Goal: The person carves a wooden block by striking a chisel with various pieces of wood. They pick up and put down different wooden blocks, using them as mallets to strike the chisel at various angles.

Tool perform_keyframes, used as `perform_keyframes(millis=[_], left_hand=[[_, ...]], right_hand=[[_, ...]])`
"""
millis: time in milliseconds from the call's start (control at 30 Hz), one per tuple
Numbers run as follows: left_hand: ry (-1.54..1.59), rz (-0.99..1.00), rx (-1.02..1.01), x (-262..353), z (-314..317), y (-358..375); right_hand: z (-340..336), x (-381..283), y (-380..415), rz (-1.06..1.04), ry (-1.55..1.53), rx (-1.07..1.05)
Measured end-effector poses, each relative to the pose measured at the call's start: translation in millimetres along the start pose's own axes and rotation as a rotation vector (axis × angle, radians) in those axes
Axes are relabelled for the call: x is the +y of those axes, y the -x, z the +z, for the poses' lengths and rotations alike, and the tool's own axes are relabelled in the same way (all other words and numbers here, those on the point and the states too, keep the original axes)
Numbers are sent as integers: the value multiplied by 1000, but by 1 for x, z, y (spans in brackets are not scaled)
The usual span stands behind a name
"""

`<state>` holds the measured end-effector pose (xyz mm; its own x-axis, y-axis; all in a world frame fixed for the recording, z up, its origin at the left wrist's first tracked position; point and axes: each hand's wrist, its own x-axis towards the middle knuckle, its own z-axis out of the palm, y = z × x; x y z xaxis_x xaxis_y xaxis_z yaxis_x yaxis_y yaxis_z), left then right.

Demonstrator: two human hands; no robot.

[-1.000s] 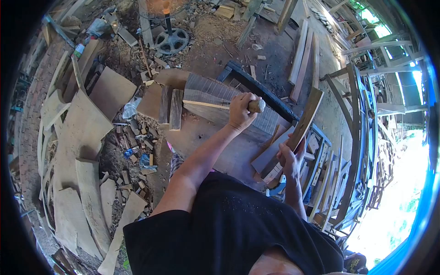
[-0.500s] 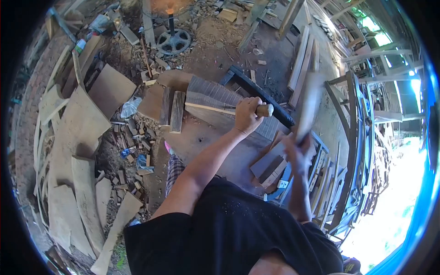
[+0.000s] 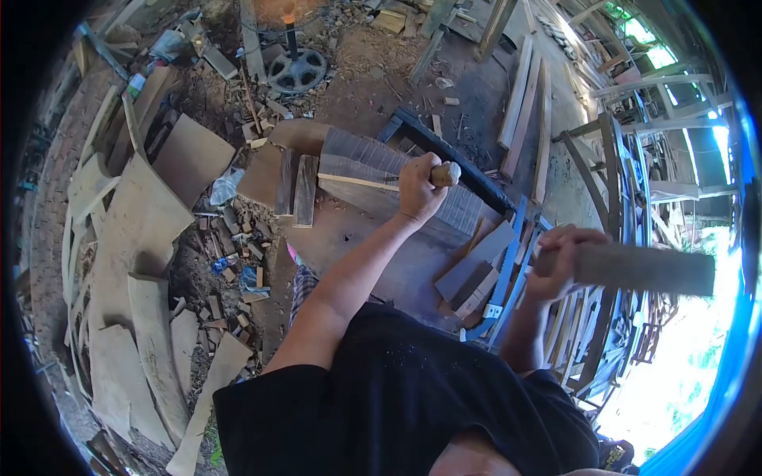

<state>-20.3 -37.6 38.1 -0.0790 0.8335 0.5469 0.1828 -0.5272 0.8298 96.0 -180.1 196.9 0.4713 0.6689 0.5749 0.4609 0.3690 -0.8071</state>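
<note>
My left hand [image 3: 421, 189] is wrapped round the wooden handle [image 3: 446, 174] of a chisel. Its thin blade reaches left to the edge of a striped wooden block [image 3: 357, 159], where a pale strip [image 3: 359, 183] runs along the side. Out to the right, my right hand [image 3: 562, 258] grips a thick wooden bat [image 3: 647, 268], held sideways and slightly blurred, apart from the chisel. A dark beam [image 3: 456, 159] lies behind the block.
Two short wood pieces [image 3: 305, 190] stand left of the block. A blue-framed saw [image 3: 500, 293] lies near my right forearm beside wood offcuts [image 3: 476, 266]. Large curved boards [image 3: 131, 238] fill the left, and a spoked metal wheel [image 3: 297, 73] is at the top.
My right hand has swung the bat from upright near the block out to the right, now nearly level. My left hand has shifted slightly left and up with the chisel.
</note>
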Motion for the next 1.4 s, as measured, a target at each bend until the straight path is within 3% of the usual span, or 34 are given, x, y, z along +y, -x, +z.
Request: perform_keyframes(millis=[100,133,200,267,300,367,967,1167,1233,1300,1333,1367,1400], left_hand=[[53,10,-2,0,-3,0],[82,-68,-43,-1,-4,6],[107,-128,-42,-5,-5,-7],[-74,199,-35,-2,-10,3],[-73,200,-39,2,-11,3],[-88,435,-168,9,-11,3],[-96,53,-41,1,-3,12],[-89,26,-22,1,-4,8],[-76,20,-20,0,-4,4],[-59,8,-29,-1,-3,7],[-59,7,-26,-1,-2,7],[-58,11,-21,-1,-1,6],[-57,17,-21,0,-1,5]], right_hand=[[12,37,32,227,827,-669],[6,43,44,231,826,-663],[4,50,42,589,268,-533],[-5,39,44,607,199,-432],[-5,34,42,603,124,-325],[-9,38,43,576,101,-298],[-3,36,42,653,167,-345],[-5,45,34,468,226,-376],[-2,15,19,422,130,-213],[11,-11,14,251,-198,64],[11,1,7,-56,-324,33],[4,24,17,-56,-323,37],[-3,56,32,-157,-8,-152]])
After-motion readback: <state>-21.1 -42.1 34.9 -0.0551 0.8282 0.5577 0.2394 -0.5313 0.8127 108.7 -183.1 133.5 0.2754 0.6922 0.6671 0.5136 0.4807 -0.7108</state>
